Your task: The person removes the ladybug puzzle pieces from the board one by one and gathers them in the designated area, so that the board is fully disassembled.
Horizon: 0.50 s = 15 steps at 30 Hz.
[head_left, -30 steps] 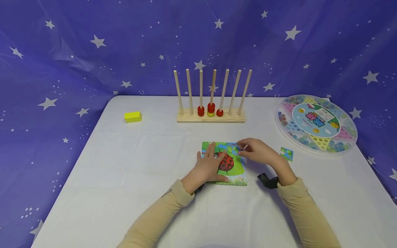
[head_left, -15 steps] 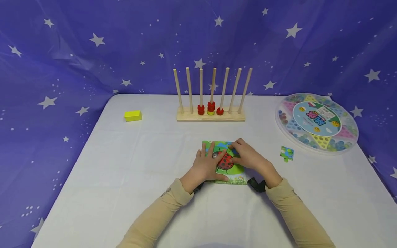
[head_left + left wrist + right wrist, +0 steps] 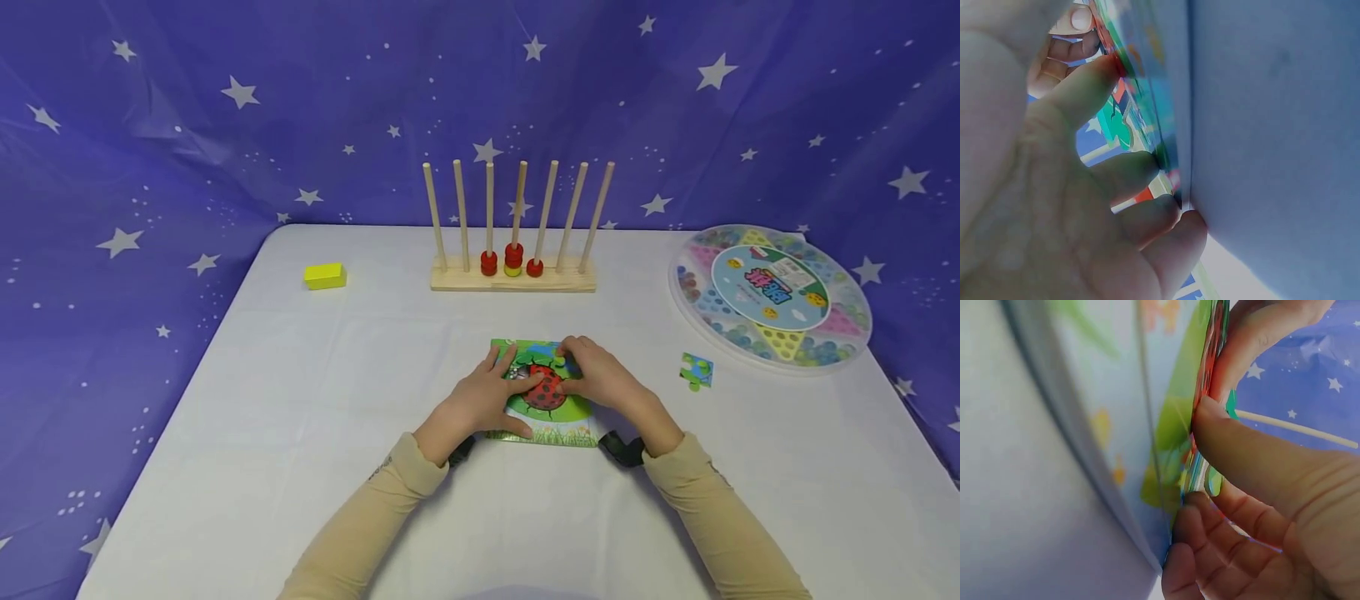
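Observation:
A square ladybug jigsaw puzzle (image 3: 562,433) lies on the white table between both hands. My left hand (image 3: 480,398) rests on its left part with the fingers spread, the index fingertip over the red ladybug. On the upper right part, my right hand (image 3: 602,377) has curled fingers and pinches a puzzle piece (image 3: 1213,481), whose green tab pokes out between thumb and fingers in the right wrist view. The thumb touches near the ladybug's side. The rest of that piece is mostly hidden by the hand. A loose puzzle piece (image 3: 697,371), green and blue, lies to the right.
Behind the puzzle stands a wooden peg rack (image 3: 513,283) with several red and yellow rings. A yellow block (image 3: 325,277) sits at the back left. The round bead-filled game board (image 3: 772,298) lies at the back right. A starry purple backdrop (image 3: 360,100) surrounds the table.
My right hand has moved left from the puzzle's right edge onto its upper right part, then held there. My left hand has slid slightly left, uncovering more of the ladybug.

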Motion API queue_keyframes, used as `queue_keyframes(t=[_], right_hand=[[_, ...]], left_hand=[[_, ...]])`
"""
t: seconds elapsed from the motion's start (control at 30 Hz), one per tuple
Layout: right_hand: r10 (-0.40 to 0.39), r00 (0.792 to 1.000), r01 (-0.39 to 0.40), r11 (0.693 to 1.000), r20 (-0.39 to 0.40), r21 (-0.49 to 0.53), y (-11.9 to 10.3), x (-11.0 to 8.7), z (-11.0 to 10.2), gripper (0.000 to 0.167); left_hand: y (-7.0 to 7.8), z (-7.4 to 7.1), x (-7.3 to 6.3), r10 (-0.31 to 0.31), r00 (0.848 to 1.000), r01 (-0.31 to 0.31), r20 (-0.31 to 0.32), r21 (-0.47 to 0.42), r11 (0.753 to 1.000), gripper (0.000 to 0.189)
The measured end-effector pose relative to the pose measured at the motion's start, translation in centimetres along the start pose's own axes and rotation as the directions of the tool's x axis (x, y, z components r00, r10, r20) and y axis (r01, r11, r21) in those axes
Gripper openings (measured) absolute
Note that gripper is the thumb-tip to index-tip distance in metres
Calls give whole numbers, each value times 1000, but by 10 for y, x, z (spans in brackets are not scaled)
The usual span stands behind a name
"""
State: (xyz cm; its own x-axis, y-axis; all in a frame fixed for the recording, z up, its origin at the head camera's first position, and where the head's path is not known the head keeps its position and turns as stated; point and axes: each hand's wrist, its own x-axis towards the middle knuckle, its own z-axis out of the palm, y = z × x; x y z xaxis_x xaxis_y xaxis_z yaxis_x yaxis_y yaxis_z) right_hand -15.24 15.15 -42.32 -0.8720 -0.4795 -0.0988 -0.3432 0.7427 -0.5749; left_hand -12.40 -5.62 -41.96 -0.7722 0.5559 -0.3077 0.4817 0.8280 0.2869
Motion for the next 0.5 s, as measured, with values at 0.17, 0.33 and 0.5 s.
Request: queue_keyframes(t=[0.17,0.33,0.5], right_hand=[[-6,1000,6,997,-6,72,-2,1,0,54],[-44,999,44,997,-3,63,-2,3,0,63],[-65,998,64,997,22,42,-2,4,-1,59]], left_hand=[[1,0,-1,-3,1000,3,-4,31,1000,83],[2,-2,-2,-10,1000,11,-17,36,999,84],[3,-1,-2,-6,1000,7,-12,37,999,83]])
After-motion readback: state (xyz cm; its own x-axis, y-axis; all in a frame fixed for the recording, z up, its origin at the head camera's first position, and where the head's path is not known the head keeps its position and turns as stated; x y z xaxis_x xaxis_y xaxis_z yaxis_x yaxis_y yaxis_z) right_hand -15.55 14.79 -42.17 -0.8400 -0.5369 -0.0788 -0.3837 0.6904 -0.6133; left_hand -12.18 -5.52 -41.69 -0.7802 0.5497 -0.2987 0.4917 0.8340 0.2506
